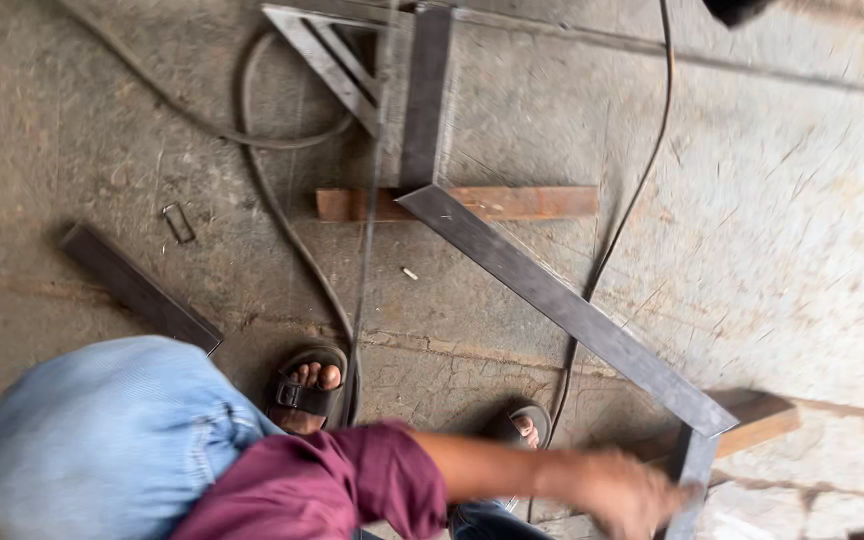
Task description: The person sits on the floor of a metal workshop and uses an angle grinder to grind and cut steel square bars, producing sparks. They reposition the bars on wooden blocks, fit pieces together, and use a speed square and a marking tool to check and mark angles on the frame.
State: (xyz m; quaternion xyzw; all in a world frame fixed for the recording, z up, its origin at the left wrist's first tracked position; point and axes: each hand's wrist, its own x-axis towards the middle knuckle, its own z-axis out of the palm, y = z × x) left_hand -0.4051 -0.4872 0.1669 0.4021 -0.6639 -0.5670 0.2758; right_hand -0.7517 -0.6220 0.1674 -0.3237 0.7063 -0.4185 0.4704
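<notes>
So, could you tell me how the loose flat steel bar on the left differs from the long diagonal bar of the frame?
The loose bar is shorter, darker and lies alone on the floor; the diagonal bar is longer, greyer, joined to other bars at both ends and propped on wooden blocks. Both are flat steel strips.

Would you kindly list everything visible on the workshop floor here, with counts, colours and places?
Grey steel frame of flat bars: one, grey, running diagonally from top centre to lower right.
Rusty brown wooden batten: one, under the frame's upper corner.
Wooden block: one, brown, under the frame's lower right corner.
Loose dark steel bar: one, left.
Black cables: several, across the floor.
Small wire clip: one, grey, left.
Concrete floor: grey, scratched.
Sandalled feet: two, bottom centre.
Blue-jeaned knee: one, lower left.
Hand: one, blurred, maroon sleeve, at the frame's lower right corner; which side is unclear.
</notes>
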